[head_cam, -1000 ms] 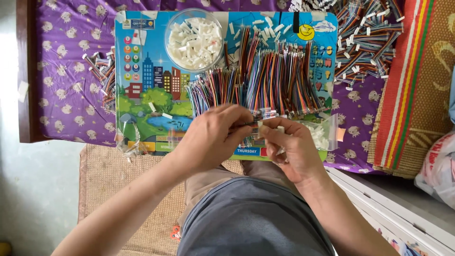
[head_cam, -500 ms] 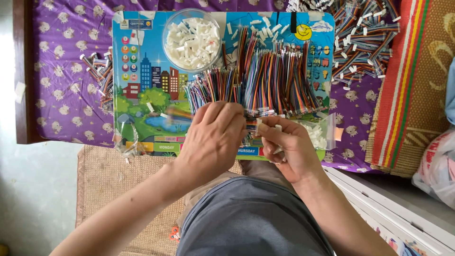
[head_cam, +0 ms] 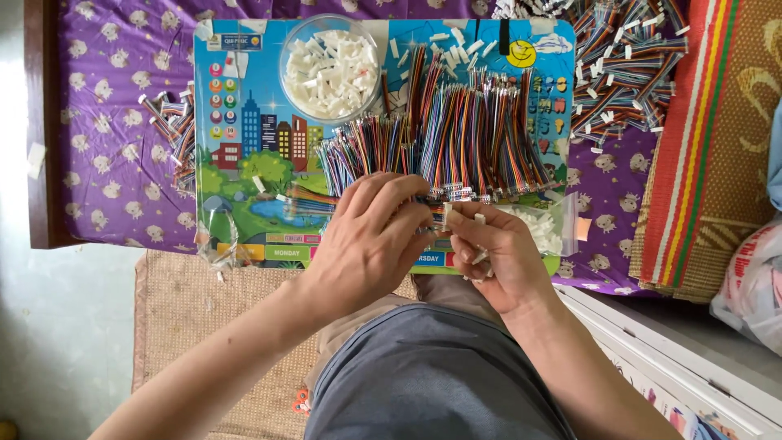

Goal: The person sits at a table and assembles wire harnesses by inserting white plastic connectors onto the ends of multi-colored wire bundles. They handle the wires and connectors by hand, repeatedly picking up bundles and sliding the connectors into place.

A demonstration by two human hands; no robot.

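Observation:
My left hand (head_cam: 371,236) and my right hand (head_cam: 493,248) meet over the near edge of a colourful picture board (head_cam: 244,138). The right hand pinches small white plastic connectors (head_cam: 476,218) between its fingers. The left hand's fingertips grip thin coloured wires (head_cam: 305,198) and press toward the right hand's connector. Just beyond the hands lies a wide bundle of multicoloured wires (head_cam: 464,138) spread across the board.
A clear round bowl of white connectors (head_cam: 330,69) stands at the board's far side. A clear bag of connectors (head_cam: 542,228) lies right of my hands. Finished wire bundles (head_cam: 623,65) lie on the purple cloth, more at left (head_cam: 171,130). A striped mat (head_cam: 700,147) is at right.
The hands stay together at the board's near edge. My left fingers have shifted slightly over the wires; nothing else has moved.

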